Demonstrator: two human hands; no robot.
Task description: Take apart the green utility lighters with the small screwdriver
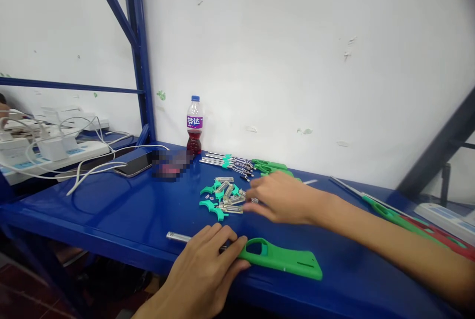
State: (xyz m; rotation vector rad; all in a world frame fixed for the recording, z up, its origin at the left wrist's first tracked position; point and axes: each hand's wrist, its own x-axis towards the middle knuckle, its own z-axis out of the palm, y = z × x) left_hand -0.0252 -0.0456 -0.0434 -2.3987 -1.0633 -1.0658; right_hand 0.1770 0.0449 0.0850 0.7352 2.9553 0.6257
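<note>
My left hand (pixel 210 264) is closed round the neck of a green lighter (pixel 285 259) near the table's front edge. The lighter's metal tube (pixel 178 237) points left from under my fingers, and its handle lies to the right. Farther back, my right hand (pixel 276 198) reaches over the right side of a pile of clear fuel tanks (pixel 230 208) and teal triggers (pixel 210 205). Its fingers are bent at the pile's edge; whether they grip a piece is hidden.
Behind the pile lie metal tubes with wires (pixel 218 160) and green handles (pixel 272 164). A drink bottle (pixel 194 128) stands by the wall. Phones (pixel 135 164), white cables and power strips (pixel 85 153) are left. Green and red lighter parts (pixel 426 227) lie right, near my forearm.
</note>
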